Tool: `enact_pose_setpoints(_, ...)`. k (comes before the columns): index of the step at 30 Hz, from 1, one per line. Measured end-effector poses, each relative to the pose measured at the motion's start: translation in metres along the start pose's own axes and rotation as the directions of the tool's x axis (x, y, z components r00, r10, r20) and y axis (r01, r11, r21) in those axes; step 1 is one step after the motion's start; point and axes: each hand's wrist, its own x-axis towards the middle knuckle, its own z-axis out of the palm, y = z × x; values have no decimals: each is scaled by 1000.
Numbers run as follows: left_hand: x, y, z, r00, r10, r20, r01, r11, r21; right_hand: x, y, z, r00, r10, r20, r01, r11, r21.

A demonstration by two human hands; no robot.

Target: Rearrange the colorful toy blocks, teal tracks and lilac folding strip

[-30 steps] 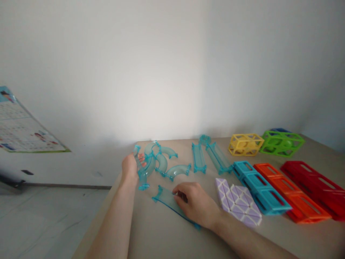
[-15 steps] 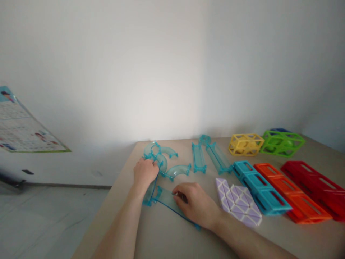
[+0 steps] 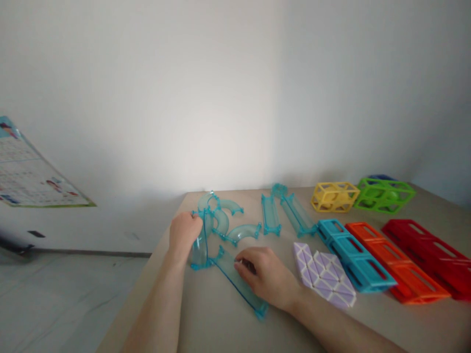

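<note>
A printed poster (image 3: 40, 171) is mounted on the wall (image 3: 235, 98) at far left. At the left side of the table (image 3: 221, 318), the left hand (image 3: 185, 229) is closed, fingers folded around the far end of the left straight channel (image 3: 199, 252), a translucent teal part. The near end of this channel meets the left end of the right straight channel (image 3: 235, 277); whether the two are joined cannot be determined. Curved teal channels (image 3: 245, 232) lie beyond them. The right hand (image 3: 263, 272) is half curled over the right edge of the right straight channel, with a gap between thumb and forefinger; whether it grips the part cannot be determined. Two further straight channels (image 3: 271, 215) lie behind the right hand. To its right is a purple-and-white triangle-patterned piece (image 3: 326, 277). Next are a yellow frame (image 3: 335, 197) at the rear and a blue frame row (image 3: 355, 257) in front, followed by a green frame (image 3: 384, 195), an orange frame row (image 3: 397, 264) and, rightmost, a red frame row (image 3: 427, 255).
</note>
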Motion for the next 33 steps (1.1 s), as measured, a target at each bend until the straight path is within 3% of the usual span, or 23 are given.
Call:
enact_pose_setpoints(10,-2,-5,4,986,-33,-161,8,987,-158,-1,3,2,1000,13,9,-13,1000,1)
enact_pose_setpoints(12,-5,2,2,977,23,-211,-63,980,-187,-1,2,2,1000,4,8,-4,1000,-6)
enact_pose_setpoints(14,-11,11,0,955,207,-214,-256,938,-235,-1,1,2,1000,-3,-5,3,1000,-12)
enact_pose_setpoints(15,-15,17,-1,921,343,-184,-382,884,-268,0,1,2,1000,-5,-11,5,1000,-12)
enact_pose_setpoints(17,-25,27,-1,795,604,-57,-584,737,-340,0,1,1,1000,-6,-21,6,1000,-9)
enact_pose_setpoints(19,-35,34,-1,684,724,93,-652,663,-367,1,1,1,999,2,-32,-2,1000,-3)
enact_pose_setpoints(20,-38,36,0,656,739,152,-658,659,-364,1,1,1,999,7,-37,-7,1000,-1)
enact_pose_setpoints(26,-39,33,0,622,725,296,-633,688,-354,2,1,0,999,2,-50,-3,1000,-14)
enact_pose_setpoints(33,-33,26,3,589,744,316,-638,668,-382,2,2,1,998,-13,-61,12,1000,-21)
